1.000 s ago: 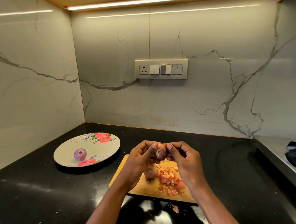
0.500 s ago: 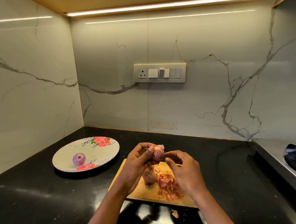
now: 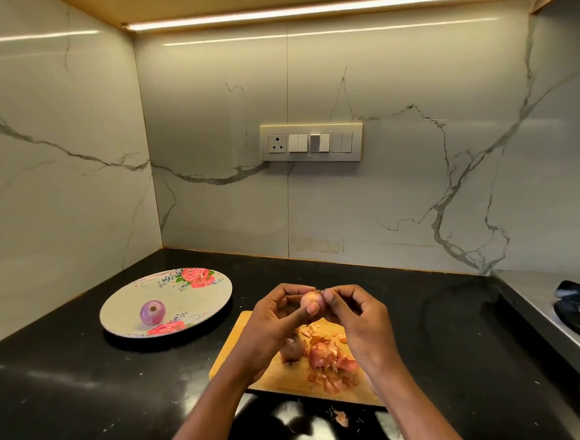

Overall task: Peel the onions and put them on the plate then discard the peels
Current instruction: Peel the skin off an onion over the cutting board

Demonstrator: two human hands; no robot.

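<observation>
While both hands meet above the far edge of the cutting board (image 3: 237,360), a small pale onion (image 3: 309,300) sits between them, raised clear of the wood. The left hand (image 3: 274,322) grasps it from the left and below, fingers curled round its far side and the thumb laid across its near face. The right hand (image 3: 360,324) pinches at the top right of the same onion, thumb and forefinger closed on the tip, where a bit of brown skin shows; the other fingers are curled loosely behind. So the onion lies at the fingertips of both hands, not in either palm.

Below the hands, on the board, an unpeeled brown onion (image 3: 292,350) rests near the middle, partly hidden by the left wrist, and a heap of pinkish peels (image 3: 331,363) lies just beside it toward the right edge. The board sits near the front middle of the black worktop (image 3: 65,376). One stray peel scrap (image 3: 341,418) lies on the worktop just in front of the board.

Toward the left rear corner of the worktop stands a flowered plate (image 3: 190,302), apart from the board. A peeled purple onion (image 3: 152,312) rests on it, near its front rim.

At the worktop's right edge, part of a stove (image 3: 577,315) shows.
</observation>
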